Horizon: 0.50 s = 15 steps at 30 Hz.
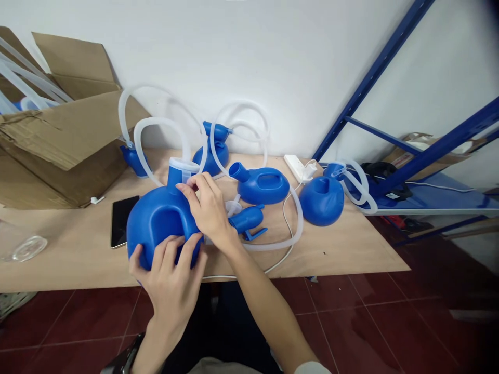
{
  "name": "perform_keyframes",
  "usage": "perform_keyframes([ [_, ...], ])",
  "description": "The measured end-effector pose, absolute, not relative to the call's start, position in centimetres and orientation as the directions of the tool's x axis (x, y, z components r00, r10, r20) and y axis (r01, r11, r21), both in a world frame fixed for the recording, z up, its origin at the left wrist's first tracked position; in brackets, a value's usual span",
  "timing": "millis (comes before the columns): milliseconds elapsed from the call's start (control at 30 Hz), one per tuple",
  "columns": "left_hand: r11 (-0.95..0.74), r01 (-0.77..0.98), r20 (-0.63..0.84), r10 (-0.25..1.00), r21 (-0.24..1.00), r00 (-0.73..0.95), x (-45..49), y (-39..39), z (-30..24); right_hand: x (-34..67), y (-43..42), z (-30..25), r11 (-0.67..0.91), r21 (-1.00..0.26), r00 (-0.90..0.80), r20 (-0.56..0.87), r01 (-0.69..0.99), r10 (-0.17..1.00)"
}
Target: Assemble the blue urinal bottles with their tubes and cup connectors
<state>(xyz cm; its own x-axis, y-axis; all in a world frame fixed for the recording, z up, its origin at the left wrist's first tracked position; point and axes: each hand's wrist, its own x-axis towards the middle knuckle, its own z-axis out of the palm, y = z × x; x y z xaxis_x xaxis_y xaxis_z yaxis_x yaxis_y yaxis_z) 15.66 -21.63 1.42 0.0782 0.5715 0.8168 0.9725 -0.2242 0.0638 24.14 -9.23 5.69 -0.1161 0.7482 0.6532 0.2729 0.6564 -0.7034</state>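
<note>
A large blue plastic urinal bottle stands upright at the table's front, with a white cap and a clear tube at its neck. My left hand is wrapped over the bottle's body and handle, fingers curled on its near side. At the neck, my right hand has its thumb and bent fingers against the right side, just under the cap; what lies between its fingertips is partly hidden. Beside my right wrist lies a blue spout piece with a clip-like arm.
More blue urinal bottles stand behind and right: one lying handle-up, one rounded, one by the wall. A phone, a cardboard box of tubes and a clear container are left. A power strip and blue shelving stand right.
</note>
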Motion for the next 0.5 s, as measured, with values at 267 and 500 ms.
perform_keyframes([
  [267,-0.265,0.963,0.802,0.582,0.036,0.131,14.3,-21.2,1.8,25.8,-7.7,6.3,0.541,-0.841,-0.241,0.525,0.004,0.816],
  [500,-0.259,0.959,0.799,0.597,0.114,0.066,13.4,-21.3,2.6,25.5,-8.4,7.3,0.766,-0.557,-0.236,0.737,0.320,0.634],
])
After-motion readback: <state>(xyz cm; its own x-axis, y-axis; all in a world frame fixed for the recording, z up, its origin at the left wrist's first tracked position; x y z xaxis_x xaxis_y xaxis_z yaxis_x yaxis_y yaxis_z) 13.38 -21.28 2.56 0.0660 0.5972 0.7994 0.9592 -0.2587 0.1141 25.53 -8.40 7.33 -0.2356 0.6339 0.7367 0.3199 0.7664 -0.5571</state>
